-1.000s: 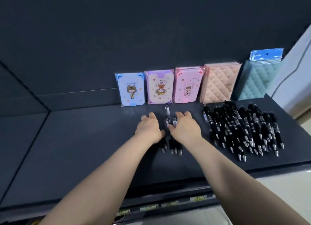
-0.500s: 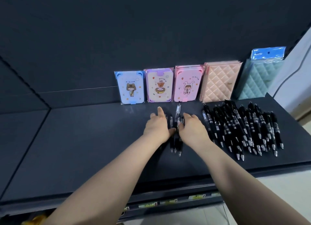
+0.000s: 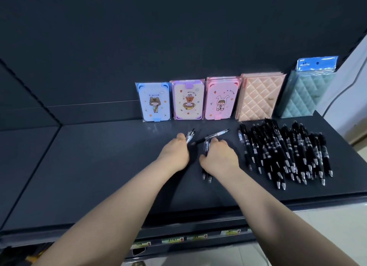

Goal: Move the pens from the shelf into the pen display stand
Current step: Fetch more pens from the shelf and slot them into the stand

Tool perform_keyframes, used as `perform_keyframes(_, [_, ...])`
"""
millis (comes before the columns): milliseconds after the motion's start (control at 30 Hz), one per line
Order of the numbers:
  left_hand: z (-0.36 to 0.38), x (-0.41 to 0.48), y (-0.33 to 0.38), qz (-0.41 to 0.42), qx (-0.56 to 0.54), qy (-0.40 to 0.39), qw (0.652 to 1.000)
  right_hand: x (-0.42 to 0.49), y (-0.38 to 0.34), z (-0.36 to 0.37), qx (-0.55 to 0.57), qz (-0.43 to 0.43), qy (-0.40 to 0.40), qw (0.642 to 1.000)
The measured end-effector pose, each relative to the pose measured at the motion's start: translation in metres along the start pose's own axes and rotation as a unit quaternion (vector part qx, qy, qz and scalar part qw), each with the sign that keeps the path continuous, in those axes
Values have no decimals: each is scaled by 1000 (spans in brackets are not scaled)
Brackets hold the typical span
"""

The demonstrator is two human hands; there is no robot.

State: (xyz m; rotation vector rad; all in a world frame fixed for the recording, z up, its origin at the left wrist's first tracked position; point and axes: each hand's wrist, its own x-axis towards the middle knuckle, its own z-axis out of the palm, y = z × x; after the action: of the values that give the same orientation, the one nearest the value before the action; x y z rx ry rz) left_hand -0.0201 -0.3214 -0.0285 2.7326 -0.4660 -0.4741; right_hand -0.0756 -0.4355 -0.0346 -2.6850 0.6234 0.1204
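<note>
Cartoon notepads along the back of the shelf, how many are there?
3 fronts show, upright in a row: blue notepad left, purple notepad middle, pink notepad right. Others may be stacked behind them.

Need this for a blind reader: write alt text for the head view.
The left hand and right hand each grip a few black click pens on a dark shelf; a pile of black pens lies to their right, pastel cartoon notebooks stand behind.

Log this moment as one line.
phase: pen pickup | left hand: grips pen bunch | right hand: grips second bunch | pen pile: on shelf | stand: not in view
</note>
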Motion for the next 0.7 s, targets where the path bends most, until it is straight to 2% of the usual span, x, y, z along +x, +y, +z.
perform_keyframes(133, [-6, -5, -20, -29, -60, -1, 998, -1, -2, 1, -19, -14, -19, 1000])
perform_keyframes(333, [-3, 13, 1, -6, -151, 88, 985, -5, 24, -10, 68, -10, -28, 997])
perform_keyframes(467, [-2, 34, 24, -9, -174, 117, 978, -16, 45, -15, 75, -22, -58, 995])
perform_keyframes(600, [5, 44, 41, 10, -148, 73, 986, -24, 60, -21, 145, 4, -44, 989])
perform_keyframes(700, [13, 48, 53, 13, -60, 17, 998, -28, 67, -24, 182, 12, -3, 983])
